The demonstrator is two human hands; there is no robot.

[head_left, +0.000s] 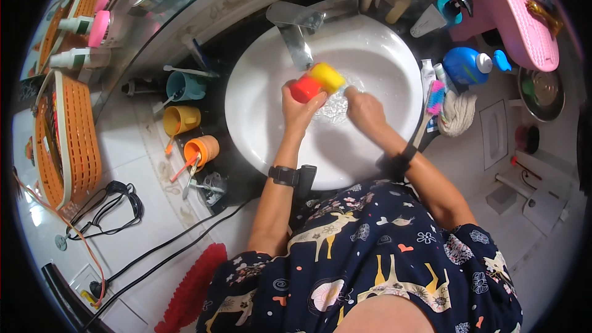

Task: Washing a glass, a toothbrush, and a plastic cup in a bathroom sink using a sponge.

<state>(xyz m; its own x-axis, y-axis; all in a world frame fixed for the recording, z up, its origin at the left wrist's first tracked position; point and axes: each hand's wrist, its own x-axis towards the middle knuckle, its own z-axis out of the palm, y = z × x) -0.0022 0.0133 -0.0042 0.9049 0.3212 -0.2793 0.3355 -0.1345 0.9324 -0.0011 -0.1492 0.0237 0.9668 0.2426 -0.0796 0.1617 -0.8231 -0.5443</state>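
Over the white basin (259,117), under the metal tap (296,43), my left hand (298,114) grips a red, rounded, cup-like piece (304,89). A blurred yellow piece (327,78) sits directly against it; I cannot tell whether the two are joined. Close to its right side, my right hand (366,114) is closed, with its fingers curled. A small pale-blue bit shows near those fingertips, but what they hold is too blurred to make out. Water (335,110) ripples in the bowl below both hands.
Left of the basin stand a teal cup (186,86), a yellow mug (182,120) and an orange cup (202,149) with brushes. An orange basket (74,142) hangs farther left. On the right are a blue bottle (467,65), a pink-and-blue brush (435,97) and a pink tub (524,18).
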